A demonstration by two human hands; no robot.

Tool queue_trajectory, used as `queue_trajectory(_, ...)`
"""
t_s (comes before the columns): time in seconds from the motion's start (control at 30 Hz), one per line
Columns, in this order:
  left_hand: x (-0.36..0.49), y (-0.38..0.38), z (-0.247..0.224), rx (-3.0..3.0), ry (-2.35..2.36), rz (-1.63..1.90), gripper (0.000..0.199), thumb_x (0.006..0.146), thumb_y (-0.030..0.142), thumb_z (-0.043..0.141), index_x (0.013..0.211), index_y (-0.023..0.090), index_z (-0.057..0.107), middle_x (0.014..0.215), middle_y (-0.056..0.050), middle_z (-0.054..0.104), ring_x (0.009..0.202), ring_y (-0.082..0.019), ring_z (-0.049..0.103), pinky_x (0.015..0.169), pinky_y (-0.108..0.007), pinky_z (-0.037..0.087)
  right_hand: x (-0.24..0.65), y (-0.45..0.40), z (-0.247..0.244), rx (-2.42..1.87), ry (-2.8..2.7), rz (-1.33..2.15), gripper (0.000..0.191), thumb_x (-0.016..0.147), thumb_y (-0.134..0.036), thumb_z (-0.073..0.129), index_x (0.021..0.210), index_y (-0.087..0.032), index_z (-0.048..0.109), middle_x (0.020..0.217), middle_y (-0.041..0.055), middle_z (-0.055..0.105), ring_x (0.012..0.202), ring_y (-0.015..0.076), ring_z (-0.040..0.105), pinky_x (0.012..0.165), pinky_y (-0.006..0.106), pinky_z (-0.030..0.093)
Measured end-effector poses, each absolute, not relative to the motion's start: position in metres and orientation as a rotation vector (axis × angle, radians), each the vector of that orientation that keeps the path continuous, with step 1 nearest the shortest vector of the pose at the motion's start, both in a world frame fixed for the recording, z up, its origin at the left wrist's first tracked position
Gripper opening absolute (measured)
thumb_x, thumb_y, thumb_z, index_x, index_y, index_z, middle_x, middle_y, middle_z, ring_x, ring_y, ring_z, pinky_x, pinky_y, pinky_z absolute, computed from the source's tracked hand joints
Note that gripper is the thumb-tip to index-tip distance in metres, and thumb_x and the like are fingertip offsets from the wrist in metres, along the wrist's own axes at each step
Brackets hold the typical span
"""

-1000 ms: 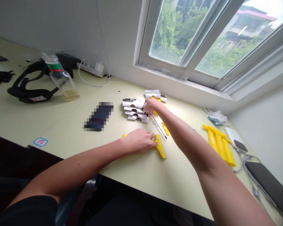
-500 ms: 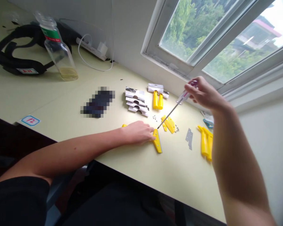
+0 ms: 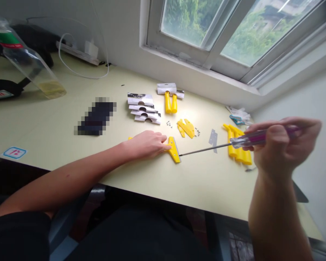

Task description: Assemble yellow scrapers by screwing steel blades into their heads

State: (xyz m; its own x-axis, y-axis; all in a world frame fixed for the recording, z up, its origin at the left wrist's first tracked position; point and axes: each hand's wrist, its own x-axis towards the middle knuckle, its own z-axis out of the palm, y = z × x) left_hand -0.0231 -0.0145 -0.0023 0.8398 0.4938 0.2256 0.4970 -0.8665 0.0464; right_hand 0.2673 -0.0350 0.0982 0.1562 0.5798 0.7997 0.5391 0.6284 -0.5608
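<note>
My left hand (image 3: pixel 149 145) is closed around the handle of a yellow scraper (image 3: pixel 174 150), pressing it to the table. The scraper's head carries small screws and a grey blade along its right edge. In my right hand (image 3: pixel 281 145) is a screwdriver (image 3: pixel 250 139) with a clear and purple handle, held nearly level. Its tip is close to the lower right edge of the scraper head; I cannot tell whether they touch. Beyond the scraper lie yellow plates (image 3: pixel 187 128), small screws (image 3: pixel 169 124) and grey blades (image 3: pixel 213 139).
Several yellow handles (image 3: pixel 235 146) lie near my right hand. White cardboard sleeves (image 3: pixel 143 108) and packaged scrapers (image 3: pixel 170 98) sit towards the window. A dark pixelated object (image 3: pixel 96 117) and a plastic bottle (image 3: pixel 35 67) are to the left, near a power strip (image 3: pixel 80 52).
My right hand has swung down and to the right, tilting the screwdriver from steep to nearly level. Its tip has shifted from the scraper head's top to its lower end. The view has turned right.
</note>
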Motion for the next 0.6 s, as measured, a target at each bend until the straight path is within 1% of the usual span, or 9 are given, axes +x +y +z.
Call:
queue_trajectory(0.07, -0.023, -0.015, -0.002, -2.999, -0.811, -0.347, 0.025, 0.099, 0.031, 0.044, 0.105, 0.026, 0.068, 0.077, -0.004, 0.056, 0.063, -0.014, 0.048, 0.054, -0.028, 0.028, 0.266, -0.034, 0.096, -0.991, -1.473, 0.072, 0.017, 0.076, -0.035, 0.059, 0.084, -0.029, 0.046, 0.056, -0.0027, 0.061, 0.035, 0.0176, 0.051, 0.028, 0.029, 0.035)
queue_trajectory(0.2, -0.022, -0.016, 0.001, -2.982, -0.815, -0.289, 0.026, 0.099, 0.030, 0.044, 0.109, 0.025, 0.067, 0.078, -0.004, 0.056, 0.065, -0.014, 0.049, 0.053, -0.029, 0.028, 0.265, -0.030, 0.090, -1.027, -1.464, 0.118, 0.019, 0.078, -0.038, 0.056, 0.086, -0.028, 0.042, 0.058, -0.0032, 0.061, 0.037, 0.0161, 0.051, 0.029, 0.028, 0.035)
queue_trajectory(0.37, -0.021, -0.017, 0.005, -2.988, -0.826, -0.235, 0.026, 0.100, 0.030, 0.043, 0.111, 0.026, 0.066, 0.081, -0.004, 0.057, 0.067, -0.015, 0.050, 0.054, -0.029, 0.028, 0.264, -0.028, 0.084, -1.054, -1.479, 0.106, 0.025, 0.077, -0.042, 0.057, 0.086, -0.028, 0.039, 0.058, -0.0032, 0.057, 0.042, 0.0178, 0.054, 0.031, 0.030, 0.036)
queue_trajectory(0.43, -0.021, -0.017, 0.005, -2.990, -0.830, -0.233, 0.026, 0.100, 0.030, 0.043, 0.111, 0.026, 0.066, 0.080, -0.005, 0.057, 0.066, -0.014, 0.049, 0.054, -0.028, 0.028, 0.261, -0.031, 0.083, -1.108, -1.482, 0.074, 0.022, 0.079, -0.043, 0.055, 0.088, -0.028, 0.040, 0.060, -0.0031, 0.058, 0.042, 0.0174, 0.054, 0.032, 0.030, 0.036)
queue_trajectory(0.53, -0.022, -0.016, 0.003, -2.982, -0.822, -0.248, 0.026, 0.099, 0.029, 0.044, 0.112, 0.025, 0.066, 0.079, -0.004, 0.055, 0.065, -0.014, 0.049, 0.054, -0.029, 0.028, 0.257, -0.039, 0.089, -1.263, -1.502, 0.021, 0.017, 0.085, -0.041, 0.052, 0.094, -0.028, 0.044, 0.060, -0.0029, 0.056, 0.045, 0.0183, 0.058, 0.036, 0.031, 0.039)
queue_trajectory(0.6, -0.022, -0.016, 0.001, -2.977, -0.810, -0.264, 0.025, 0.099, 0.029, 0.044, 0.112, 0.025, 0.066, 0.079, -0.004, 0.055, 0.065, -0.014, 0.049, 0.054, -0.029, 0.027, 0.256, -0.046, 0.098, -1.421, -1.538, -0.124, 0.015, 0.086, -0.040, 0.053, 0.094, -0.027, 0.049, 0.061, -0.0017, 0.056, 0.051, 0.0186, 0.061, 0.042, 0.033, 0.043)
